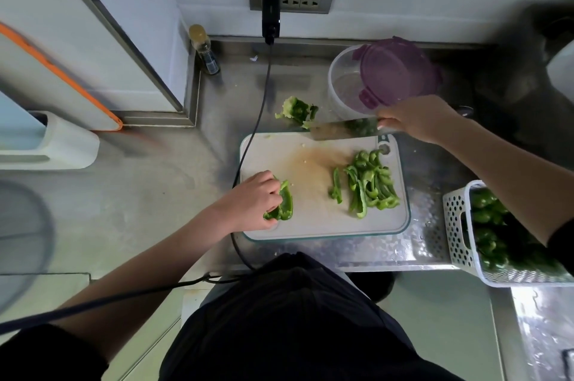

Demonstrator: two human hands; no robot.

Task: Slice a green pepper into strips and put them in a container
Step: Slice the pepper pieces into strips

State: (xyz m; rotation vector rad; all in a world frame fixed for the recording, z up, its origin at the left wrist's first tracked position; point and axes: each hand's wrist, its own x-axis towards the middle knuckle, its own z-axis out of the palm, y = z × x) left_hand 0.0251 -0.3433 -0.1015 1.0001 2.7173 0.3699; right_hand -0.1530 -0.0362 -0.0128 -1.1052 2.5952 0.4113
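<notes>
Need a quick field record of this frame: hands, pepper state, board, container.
left hand: holds uncut pepper piece on cutting board
right hand: grips knife, raised over board's far edge
cut strips: piled on board's right side
container: clear, behind board, no strips visible inside; purple lid resting across it
pepper core: on counter beyond board
basket: right, holds more green peppers

Black top w/ short sleeves (pixel 560 244), dark trousers prob., forearms bare.
</notes>
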